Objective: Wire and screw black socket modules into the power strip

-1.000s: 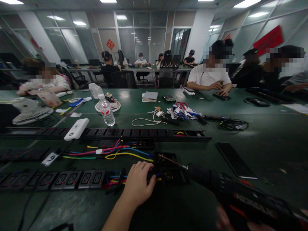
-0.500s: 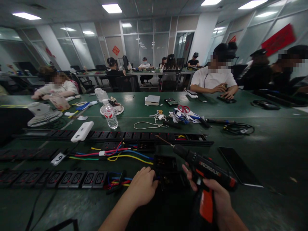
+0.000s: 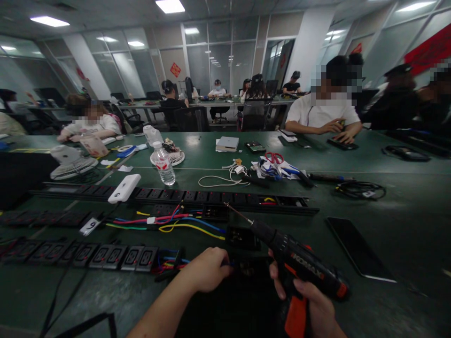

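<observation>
A black and orange cordless drill is in my right hand, fingers wrapped around its grip. Its long thin bit points up and left over the wired parts. My left hand is closed at the left edge of a dark socket housing; its fingertips are partly hidden. Coloured wires run from beside that hand to the nearest power strip. Just beyond lies another open black housing, joined to yellow and blue wires.
A long power strip lies across the table, with a white power bank on it. Behind stand a water bottle and a pile of tools with red scissors. A dark phone lies at right. Co-workers sit opposite.
The view has turned slightly left. The dark housing at my left hand appears tilted and darker than before. The drill stays in my right hand, its bit slightly lower.
</observation>
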{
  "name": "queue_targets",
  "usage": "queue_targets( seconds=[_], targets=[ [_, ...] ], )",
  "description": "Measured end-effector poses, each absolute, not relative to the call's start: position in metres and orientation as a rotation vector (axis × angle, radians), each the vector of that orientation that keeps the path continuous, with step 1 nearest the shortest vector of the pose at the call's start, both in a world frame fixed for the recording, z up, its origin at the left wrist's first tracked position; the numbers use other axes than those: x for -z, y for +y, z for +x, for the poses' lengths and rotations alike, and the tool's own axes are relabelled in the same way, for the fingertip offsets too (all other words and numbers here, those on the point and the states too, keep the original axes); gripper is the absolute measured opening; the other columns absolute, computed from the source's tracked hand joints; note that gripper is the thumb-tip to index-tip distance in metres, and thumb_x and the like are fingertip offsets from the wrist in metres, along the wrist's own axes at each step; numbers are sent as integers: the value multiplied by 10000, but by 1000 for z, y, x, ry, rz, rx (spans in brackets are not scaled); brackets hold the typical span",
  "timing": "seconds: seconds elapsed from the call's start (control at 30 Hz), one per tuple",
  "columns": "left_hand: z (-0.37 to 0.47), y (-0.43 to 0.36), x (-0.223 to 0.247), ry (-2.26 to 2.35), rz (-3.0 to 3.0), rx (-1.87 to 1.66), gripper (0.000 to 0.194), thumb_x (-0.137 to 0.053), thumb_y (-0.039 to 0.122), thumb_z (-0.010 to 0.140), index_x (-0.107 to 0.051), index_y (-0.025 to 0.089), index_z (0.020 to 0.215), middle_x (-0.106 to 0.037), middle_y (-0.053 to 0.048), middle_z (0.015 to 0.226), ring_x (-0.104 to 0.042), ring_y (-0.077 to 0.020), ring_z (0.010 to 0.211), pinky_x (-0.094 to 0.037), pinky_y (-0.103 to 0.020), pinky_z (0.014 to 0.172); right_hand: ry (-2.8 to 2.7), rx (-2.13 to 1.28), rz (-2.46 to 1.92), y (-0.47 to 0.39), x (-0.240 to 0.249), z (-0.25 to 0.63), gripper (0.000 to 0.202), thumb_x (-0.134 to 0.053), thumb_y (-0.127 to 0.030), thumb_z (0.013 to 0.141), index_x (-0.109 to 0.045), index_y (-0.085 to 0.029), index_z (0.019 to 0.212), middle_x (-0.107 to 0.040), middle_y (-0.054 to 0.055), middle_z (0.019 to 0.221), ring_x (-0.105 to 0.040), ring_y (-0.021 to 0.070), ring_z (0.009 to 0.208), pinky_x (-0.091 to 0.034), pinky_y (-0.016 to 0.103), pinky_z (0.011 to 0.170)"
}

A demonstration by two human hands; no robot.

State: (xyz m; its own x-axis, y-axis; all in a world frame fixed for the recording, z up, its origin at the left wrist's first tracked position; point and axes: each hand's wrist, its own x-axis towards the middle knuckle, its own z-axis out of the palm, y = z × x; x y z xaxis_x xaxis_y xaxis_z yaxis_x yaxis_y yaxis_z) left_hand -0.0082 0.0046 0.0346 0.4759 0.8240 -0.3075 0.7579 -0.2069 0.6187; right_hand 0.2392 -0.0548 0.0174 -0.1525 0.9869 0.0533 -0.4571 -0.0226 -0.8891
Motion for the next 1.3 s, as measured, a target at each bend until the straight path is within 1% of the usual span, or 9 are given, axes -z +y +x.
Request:
queue_targets(
  seconds=[0.17,0.37,0.5,0.67,0.77,0.9,0.97,1.1,1.3],
  targets=[
    [-7,9,-37,1285,1898,-127,165,-588,192,750,-694,185,877,-717,-53,834,-654,-219,756,-447,-276,611,-977,-1492,-756,-60,-13,237,473,-612,-420,832,-572,-239,1267,-675,63,894,-520,157,557,-389,295,553],
    [-6,14,-26,1215,1641,-112,263,-551,103,733,-633,137,981,-634,5,637,-626,-156,565,-405,-209,483,-987,-1505,-766,-64,-13,237,377,-614,-435,839,-634,-231,1156,-671,61,895,-530,148,554,-399,290,551],
    [-8,14,-19,1160,1594,-158,357,-539,72,729,-566,146,1077,-639,8,682,-656,-163,604,-422,-199,490,-998,-1499,-771,-64,-12,237,354,-584,-428,851,-643,-220,1131,-669,60,902,-526,143,552,-411,293,566],
    [-13,13,-24,1097,1704,-124,369,-509,34,724,-568,160,1066,-669,-14,800,-661,-165,725,-454,-212,570,-1011,-1490,-784,-64,-9,239,433,-598,-444,843,-588,-239,1224,-671,55,890,-520,145,544,-394,282,539],
    [-13,15,-24,1074,1638,-134,422,-503,23,727,-553,155,1125,-670,-24,822,-644,-156,664,-445,-211,529,-1003,-1492,-791,-66,-10,239,434,-583,-443,855,-574,-249,1243,-668,53,902,-518,141,555,-398,276,546],
    [-10,18,-22,911,1424,-183,626,-500,-13,703,-480,184,1297,-674,-47,972,-609,-101,557,-451,-196,483,-996,-1495,-792,-68,-13,239,447,-613,-460,834,-594,-251,1228,-663,51,881,-522,142,550,-393,271,531],
    [-9,18,-22,871,1386,-194,649,-504,-29,682,-515,186,1293,-675,-36,946,-601,-89,539,-446,-181,468,-998,-1498,-789,-68,-13,239,452,-620,-463,828,-598,-256,1228,-662,50,870,-525,144,543,-386,269,518],
    [-5,14,-18,877,1375,-264,551,-499,-30,659,-650,154,1156,-684,-29,895,-577,-78,504,-445,-177,446,-1005,-1484,-786,-67,-14,238,436,-610,-451,832,-602,-243,1214,-664,57,881,-526,140,543,-390,267,522],
    [-2,8,-5,947,1466,-336,560,-479,-26,642,-700,158,1123,-716,-36,841,-588,-105,552,-468,-197,501,-1025,-1465,-807,-69,-12,237,422,-580,-441,850,-585,-239,1221,-664,54,882,-523,139,546,-405,274,540]
  ],
)
